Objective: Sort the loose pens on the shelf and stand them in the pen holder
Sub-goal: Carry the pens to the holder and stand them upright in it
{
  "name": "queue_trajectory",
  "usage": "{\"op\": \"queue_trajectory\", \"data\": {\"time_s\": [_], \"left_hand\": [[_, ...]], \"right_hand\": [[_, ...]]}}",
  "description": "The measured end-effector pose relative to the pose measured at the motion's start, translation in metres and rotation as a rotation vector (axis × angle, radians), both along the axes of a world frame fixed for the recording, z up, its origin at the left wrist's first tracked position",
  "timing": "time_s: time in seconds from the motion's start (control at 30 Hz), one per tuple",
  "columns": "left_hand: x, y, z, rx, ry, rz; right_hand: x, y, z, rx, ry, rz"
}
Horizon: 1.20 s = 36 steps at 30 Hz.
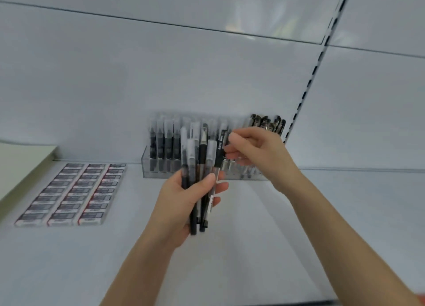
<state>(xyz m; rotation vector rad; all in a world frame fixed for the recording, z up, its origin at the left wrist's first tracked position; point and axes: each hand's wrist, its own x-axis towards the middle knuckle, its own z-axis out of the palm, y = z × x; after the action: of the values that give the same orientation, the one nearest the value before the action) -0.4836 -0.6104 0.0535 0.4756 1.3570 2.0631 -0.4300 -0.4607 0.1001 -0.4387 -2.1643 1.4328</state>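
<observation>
The left hand gripped a bundle of pens upright above the shelf. The right hand pinched the top of 1 black pen in that bundle, just before the clear pen holder at the shelf's back.

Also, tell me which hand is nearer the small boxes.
Left. The left hand, gripping pens, is right of the boxes; the right hand is farther right, at the pen holder.
</observation>
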Motion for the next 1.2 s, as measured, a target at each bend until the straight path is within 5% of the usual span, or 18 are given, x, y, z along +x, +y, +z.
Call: {"op": "queue_trajectory", "data": {"time_s": [0.3, 0.57, 0.97, 1.2], "left_hand": [[0.006, 0.0, -0.001, 0.018, -0.02, -0.013], [0.01, 0.011, -0.003, -0.002, -0.054, 0.027], [0.014, 0.013, -0.002, -0.02, -0.034, 0.025], [0.02, 0.013, 0.001, -0.011, -0.002, 0.025]], "right_hand": [[0.015, 0.01, 0.015, -0.14, 0.158, -0.054], [0.033, 0.078, 0.023, 0.196, 0.282, -0.549], [-0.002, 0.085, -0.009, 0.418, 0.008, -0.385], [0.018, 0.065, -0.011, 0.407, 0.074, -0.457]]}}
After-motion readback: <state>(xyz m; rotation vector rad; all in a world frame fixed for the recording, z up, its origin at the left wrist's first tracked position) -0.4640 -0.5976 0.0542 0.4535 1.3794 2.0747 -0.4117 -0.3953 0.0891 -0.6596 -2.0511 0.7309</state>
